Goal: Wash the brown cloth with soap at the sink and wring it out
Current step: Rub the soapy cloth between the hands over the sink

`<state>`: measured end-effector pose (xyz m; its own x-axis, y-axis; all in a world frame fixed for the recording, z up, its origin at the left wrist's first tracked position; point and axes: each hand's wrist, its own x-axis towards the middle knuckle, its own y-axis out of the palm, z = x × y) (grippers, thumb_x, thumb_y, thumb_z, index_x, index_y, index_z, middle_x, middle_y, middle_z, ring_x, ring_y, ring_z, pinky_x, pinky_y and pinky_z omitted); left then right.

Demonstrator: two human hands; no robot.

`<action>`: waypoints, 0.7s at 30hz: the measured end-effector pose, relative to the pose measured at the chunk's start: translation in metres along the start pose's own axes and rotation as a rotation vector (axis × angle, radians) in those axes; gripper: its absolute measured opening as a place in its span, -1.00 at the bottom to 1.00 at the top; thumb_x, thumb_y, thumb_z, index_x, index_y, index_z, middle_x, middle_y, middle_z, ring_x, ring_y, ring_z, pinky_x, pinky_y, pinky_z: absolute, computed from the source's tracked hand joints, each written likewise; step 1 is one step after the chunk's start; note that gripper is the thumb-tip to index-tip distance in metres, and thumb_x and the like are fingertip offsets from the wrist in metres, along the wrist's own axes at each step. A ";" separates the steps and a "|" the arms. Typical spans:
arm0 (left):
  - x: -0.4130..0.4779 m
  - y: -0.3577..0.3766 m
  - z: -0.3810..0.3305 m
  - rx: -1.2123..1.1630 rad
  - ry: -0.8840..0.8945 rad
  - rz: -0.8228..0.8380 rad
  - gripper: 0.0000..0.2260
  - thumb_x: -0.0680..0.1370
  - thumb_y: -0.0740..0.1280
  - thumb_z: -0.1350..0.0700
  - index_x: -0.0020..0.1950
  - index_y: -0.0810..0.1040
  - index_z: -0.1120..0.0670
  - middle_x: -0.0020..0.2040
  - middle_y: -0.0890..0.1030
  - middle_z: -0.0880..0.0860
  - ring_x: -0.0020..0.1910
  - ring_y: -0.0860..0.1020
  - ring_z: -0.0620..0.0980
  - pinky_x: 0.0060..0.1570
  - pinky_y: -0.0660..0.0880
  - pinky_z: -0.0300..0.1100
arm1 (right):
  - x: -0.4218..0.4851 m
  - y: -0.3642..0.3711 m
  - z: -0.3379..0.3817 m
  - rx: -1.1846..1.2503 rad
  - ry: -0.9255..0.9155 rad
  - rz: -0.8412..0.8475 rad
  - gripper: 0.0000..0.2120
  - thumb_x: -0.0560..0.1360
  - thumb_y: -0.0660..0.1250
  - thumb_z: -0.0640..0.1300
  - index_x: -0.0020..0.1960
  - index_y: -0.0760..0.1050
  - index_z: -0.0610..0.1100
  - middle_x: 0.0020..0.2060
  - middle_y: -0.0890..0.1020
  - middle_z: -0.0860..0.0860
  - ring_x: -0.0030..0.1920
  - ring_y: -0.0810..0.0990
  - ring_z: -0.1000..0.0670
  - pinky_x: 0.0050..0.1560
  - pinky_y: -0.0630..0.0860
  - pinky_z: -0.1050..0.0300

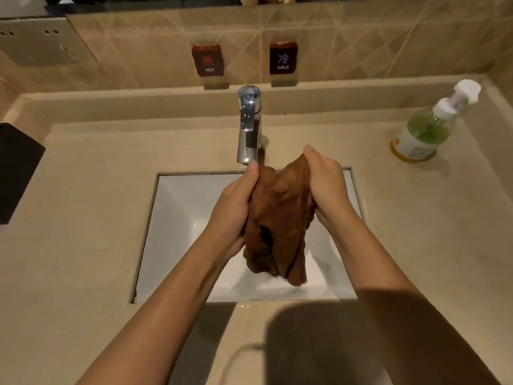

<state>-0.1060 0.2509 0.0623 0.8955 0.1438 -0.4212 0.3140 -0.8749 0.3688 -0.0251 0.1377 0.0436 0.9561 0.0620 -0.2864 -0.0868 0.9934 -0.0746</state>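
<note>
The brown cloth [279, 223] hangs bunched over the white sink basin [177, 218], its lower end drooping toward the basin floor. My left hand [236, 201] grips the cloth's left side and my right hand [324, 179] grips its right side, both pressing it between them. The chrome tap [248, 126] stands just behind my hands, its spout right above my left thumb. I see no water stream. A soap pump bottle [424, 132] with green liquid stands on the counter at the right.
The beige counter [83, 245] surrounds the sink. HOT [207, 61] and COLD [283, 58] signs hang on the tiled wall behind the tap. A dark box [16, 170] sits at the left edge. A wall socket panel [36, 40] is at upper left.
</note>
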 end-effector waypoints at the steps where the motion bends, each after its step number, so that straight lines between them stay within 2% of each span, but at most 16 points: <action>1: 0.001 -0.006 -0.001 0.044 0.006 -0.023 -0.63 0.58 0.15 -0.11 0.01 0.62 0.12 -0.08 0.69 0.11 -0.08 0.66 0.00 -0.06 0.58 -0.19 | 0.000 -0.005 0.000 0.012 -0.002 0.009 -0.63 0.56 0.16 0.01 -0.38 0.35 -0.09 -0.44 0.42 0.02 -0.35 0.42 0.05 -0.23 0.33 0.13; 5: 0.004 -0.031 -0.002 0.336 0.106 -0.063 -0.78 0.60 0.19 -0.06 0.08 0.60 -0.07 0.03 0.68 -0.02 0.03 0.64 -0.08 0.05 0.54 -0.18 | 0.000 -0.018 0.001 0.033 -0.057 0.085 -0.65 0.57 0.17 0.02 -0.31 0.48 -0.12 -0.33 0.54 -0.03 -0.22 0.52 0.01 -0.13 0.43 0.07; 8: 0.007 -0.042 -0.004 0.468 0.130 -0.058 -0.86 0.56 0.28 0.00 0.03 0.61 -0.10 -0.02 0.68 -0.04 -0.05 0.65 -0.07 -0.08 0.56 -0.15 | 0.000 -0.022 0.001 0.112 -0.087 0.152 -0.66 0.57 0.17 -0.05 -0.31 0.55 -0.08 -0.33 0.59 0.01 -0.22 0.55 0.06 -0.12 0.48 0.12; 10: 0.012 -0.046 -0.004 0.472 0.109 -0.082 -0.87 0.56 0.28 0.03 0.01 0.62 -0.07 -0.07 0.68 0.00 -0.12 0.64 -0.02 -0.20 0.54 -0.12 | 0.000 -0.020 -0.002 0.089 -0.101 0.166 -0.66 0.57 0.18 -0.06 -0.33 0.55 -0.05 -0.39 0.57 0.08 -0.29 0.54 0.12 -0.18 0.47 0.19; 12: 0.019 -0.047 -0.003 0.415 0.087 -0.098 -0.85 0.58 0.25 0.06 0.01 0.62 -0.03 -0.06 0.67 0.03 -0.08 0.63 0.00 -0.14 0.54 -0.14 | -0.001 -0.016 -0.007 -0.005 -0.115 0.158 -0.66 0.57 0.17 -0.02 -0.32 0.52 -0.05 -0.38 0.54 0.07 -0.30 0.52 0.14 -0.19 0.46 0.20; 13: 0.023 -0.048 -0.003 0.396 0.087 -0.105 -0.83 0.59 0.23 0.06 0.03 0.62 -0.02 -0.06 0.67 0.02 -0.07 0.62 -0.02 -0.12 0.52 -0.18 | -0.002 -0.014 -0.010 -0.066 -0.124 0.152 -0.67 0.57 0.17 0.00 -0.30 0.53 -0.04 -0.35 0.55 0.06 -0.28 0.53 0.14 -0.18 0.47 0.20; 15: 0.029 -0.051 -0.003 0.401 0.102 -0.141 -0.80 0.61 0.19 0.03 0.00 0.61 -0.03 -0.16 0.64 -0.06 -0.19 0.58 -0.11 -0.25 0.43 -0.26 | -0.003 -0.012 -0.013 -0.179 -0.152 0.160 -0.72 0.57 0.17 0.03 -0.23 0.57 0.02 -0.28 0.60 0.08 -0.22 0.56 0.16 -0.13 0.50 0.24; 16: 0.031 -0.053 -0.005 0.408 0.114 -0.169 -0.79 0.61 0.18 0.02 -0.04 0.61 -0.03 -0.25 0.60 -0.11 -0.27 0.53 -0.16 -0.31 0.39 -0.28 | -0.004 -0.014 -0.013 -0.240 -0.170 0.200 -0.75 0.56 0.19 0.03 -0.21 0.57 0.05 -0.27 0.60 0.13 -0.22 0.56 0.18 -0.13 0.49 0.25; 18: 0.034 -0.061 -0.009 0.418 0.154 -0.219 -0.77 0.61 0.17 0.00 -0.12 0.58 -0.03 -0.35 0.54 -0.16 -0.35 0.47 -0.19 -0.37 0.35 -0.28 | -0.004 -0.018 -0.009 -0.392 -0.183 0.384 -0.86 0.52 0.27 -0.01 -0.17 0.57 0.07 -0.28 0.60 0.18 -0.23 0.56 0.22 -0.18 0.48 0.31; 19: 0.036 -0.065 -0.010 0.435 0.182 -0.232 -0.76 0.61 0.16 -0.01 -0.14 0.57 -0.03 -0.35 0.53 -0.14 -0.35 0.47 -0.17 -0.37 0.35 -0.26 | -0.005 -0.020 -0.007 -0.489 -0.166 0.493 -0.92 0.49 0.32 -0.02 -0.14 0.58 0.03 -0.26 0.61 0.16 -0.21 0.56 0.19 -0.19 0.48 0.31; 21: 0.037 -0.072 -0.010 0.478 0.219 -0.239 -0.75 0.62 0.14 -0.03 -0.11 0.56 -0.01 -0.28 0.54 -0.09 -0.29 0.48 -0.14 -0.33 0.36 -0.24 | -0.004 -0.021 -0.006 -0.697 -0.143 0.625 -0.86 0.45 0.38 -0.05 -0.03 0.56 -0.07 -0.14 0.61 0.03 -0.13 0.57 0.08 -0.12 0.51 0.24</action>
<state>-0.0920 0.3235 0.0280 0.8776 0.4114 -0.2462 0.3840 -0.9106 -0.1527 -0.0291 0.1161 0.0407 0.7010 0.6207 -0.3511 -0.6984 0.4980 -0.5140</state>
